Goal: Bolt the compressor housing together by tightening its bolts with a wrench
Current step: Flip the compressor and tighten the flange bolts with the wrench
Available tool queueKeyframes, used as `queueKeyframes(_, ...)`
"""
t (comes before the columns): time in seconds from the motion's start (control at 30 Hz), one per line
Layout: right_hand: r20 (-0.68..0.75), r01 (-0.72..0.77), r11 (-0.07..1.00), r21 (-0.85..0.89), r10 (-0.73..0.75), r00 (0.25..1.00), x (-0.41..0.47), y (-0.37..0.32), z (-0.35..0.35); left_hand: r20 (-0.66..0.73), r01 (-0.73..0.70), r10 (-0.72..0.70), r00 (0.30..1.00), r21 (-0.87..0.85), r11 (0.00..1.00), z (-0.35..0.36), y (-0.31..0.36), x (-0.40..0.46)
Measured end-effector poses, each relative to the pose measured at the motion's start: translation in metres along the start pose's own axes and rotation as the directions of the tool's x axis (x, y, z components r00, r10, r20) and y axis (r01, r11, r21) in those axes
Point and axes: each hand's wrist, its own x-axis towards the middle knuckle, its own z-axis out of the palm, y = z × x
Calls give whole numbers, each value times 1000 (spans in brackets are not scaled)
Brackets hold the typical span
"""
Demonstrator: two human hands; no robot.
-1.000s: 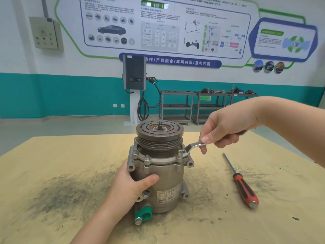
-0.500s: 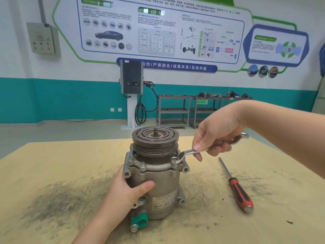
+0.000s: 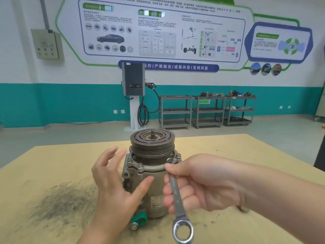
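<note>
The grey compressor (image 3: 151, 180) stands upright on the tan table (image 3: 52, 161), its dark pulley (image 3: 152, 140) on top and several flange bolts (image 3: 140, 165) around the housing rim. My right hand (image 3: 202, 184) grips the steel combination wrench (image 3: 175, 194) by its shaft. The wrench's far end sits at a bolt on the front right of the flange, and its ring end points down toward me. My left hand (image 3: 112, 180) hovers just left of the housing with fingers spread, touching nothing that I can see.
A green clamp with a bolt (image 3: 139, 220) sticks out at the compressor's base. The red tip of a screwdriver (image 3: 241, 207) peeks out behind my right wrist. Dark metal dust (image 3: 61, 203) covers the table's left part. Shelving carts (image 3: 207, 110) stand far behind.
My right hand swung the wrench handle round from the right toward me. My left hand let go of the housing and opened. The view moved closer and lower.
</note>
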Motion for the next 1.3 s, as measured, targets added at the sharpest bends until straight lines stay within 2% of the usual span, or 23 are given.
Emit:
queueKeyframes(0.07, -16, 63, 996, -65, -64, 998, -2, 4, 2, 73, -357, 351, 934, 95, 929, -4, 22, 13)
queueKeyframes(0.1, 9, 85, 988, -126, -84, 996, -8, 2, 1, 135, -444, 432, 892, 85, 892, -4, 34, 19)
queueKeyframes(0.17, 99, 111, 982, -156, -96, 990, -22, -4, -8, 199, -481, 466, 862, 32, 876, -4, 53, 27)
queueKeyframes(0.2, 180, 111, 993, -49, -101, 979, -29, -6, -13, 198, -464, 448, 872, 39, 885, -3, 59, 28)
queueKeyframes(0.23, 270, 116, 983, 140, -150, 951, -33, -7, -18, 171, -416, 399, 901, 71, 907, -2, 64, 28)
queueKeyframes(0.27, 299, 159, 933, 323, -260, 918, -35, -4, -21, 133, -339, 324, 937, 110, 934, -1, 67, 27)
queueKeyframes(0.3, 247, 232, 866, 443, -367, 897, -33, 1, -25, 87, -254, 243, 966, 155, 955, 2, 71, 25)
queueKeyframes(0.33, 169, 311, 828, 466, -428, 888, -30, 8, -29, 48, -186, 179, 983, 196, 963, 6, 74, 23)
queueKeyframes(0.37, 71, 417, 830, 370, -473, 878, -26, 14, -29, 27, -141, 138, 990, 229, 963, 10, 79, 21)
queueKeyframes(0.4, -29, 513, 834, 204, -518, 855, -21, 19, -27, 22, -132, 131, 991, 246, 960, 15, 83, 18)
queueKeyframes(0.47, -201, 601, 799, -11, -591, 781, -10, 21, -23, 39, -154, 150, 988, 229, 961, 24, 88, 11)
queueKeyframes(0.6, -466, 730, 683, -11, -650, 601, 11, 16, -35, 58, -38, 25, 998, 234, 971, 23, 73, 4)
queueKeyframes(0.67, -542, 749, 662, 24, -621, 566, 19, 15, -47, 67, 108, -121, 990, 173, 979, 13, 53, 8)
queueKeyframes(0.7, -560, 750, 660, 43, -605, 566, 24, 15, -52, 130, 222, -232, 964, 84, 971, 7, 42, 14)
queueKeyframes(0.77, -562, 745, 664, 66, -592, 578, 33, 15, -57, 317, 442, -401, 860, -68, 894, -1, 19, 26)
queueKeyframes(0.83, -550, 733, 677, 66, -589, 593, 43, 16, -62, 483, 549, -429, 763, -134, 825, 0, -3, 33)
queueKeyframes(0.9, -524, 737, 673, 56, -609, 596, 50, 15, -64, 577, 574, -380, 723, -195, 796, 3, -17, 36)
queueKeyframes(1.03, -506, 806, 584, 95, -669, 544, 57, 16, -63, 575, 565, -338, 745, -275, 778, 9, -23, 35)
queueKeyframes(1.2, -613, 905, 417, 81, -695, 375, 62, 33, -61, 452, 557, -426, 784, -206, 805, 17, -11, 28)
queueKeyframes(1.3, -632, 936, 350, -26, -731, 256, 62, 40, -61, 396, 534, -440, 806, -165, 829, 25, -5, 25)
